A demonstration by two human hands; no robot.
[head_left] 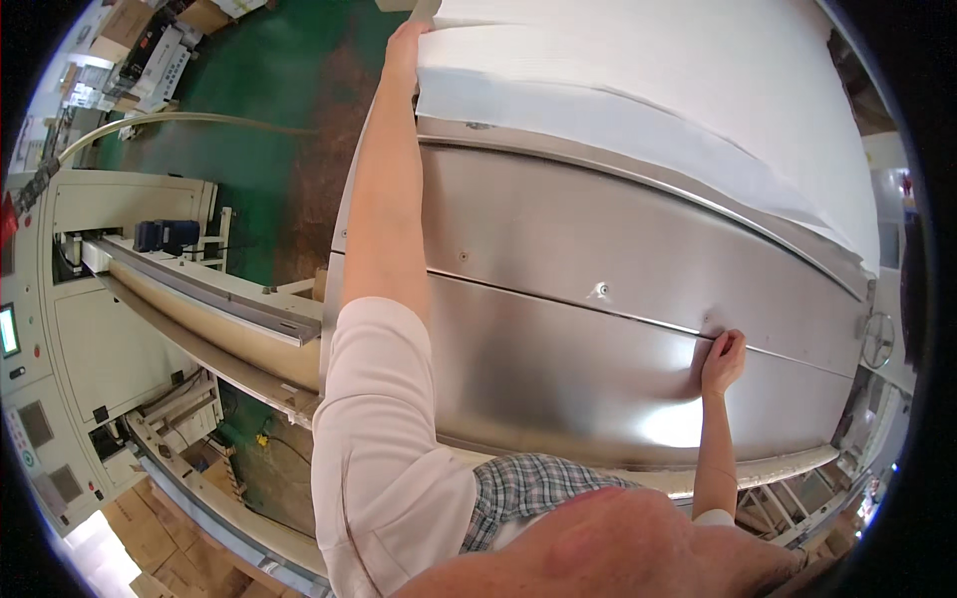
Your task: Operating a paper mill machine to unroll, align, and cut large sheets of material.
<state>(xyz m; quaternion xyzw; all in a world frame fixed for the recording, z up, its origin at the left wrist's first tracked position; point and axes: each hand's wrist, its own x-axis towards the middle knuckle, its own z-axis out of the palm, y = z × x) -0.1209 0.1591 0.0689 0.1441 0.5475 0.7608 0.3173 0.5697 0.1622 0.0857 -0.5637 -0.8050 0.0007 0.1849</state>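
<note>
Though each grip is unclear, the left hand [404, 48] is at the sheets' [618, 50] left edge, the right hand [725, 363] curled on the panel [558, 369].

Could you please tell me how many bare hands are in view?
2: the left hand at the left edge of the white sheets, its fingers partly hidden; the right hand by the seam in the metal surface.

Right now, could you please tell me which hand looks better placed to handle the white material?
The left, I would judge: the left hand is at the left edge of the white material, while the right hand is by the seam of the metal surface, apart from that material.
</note>
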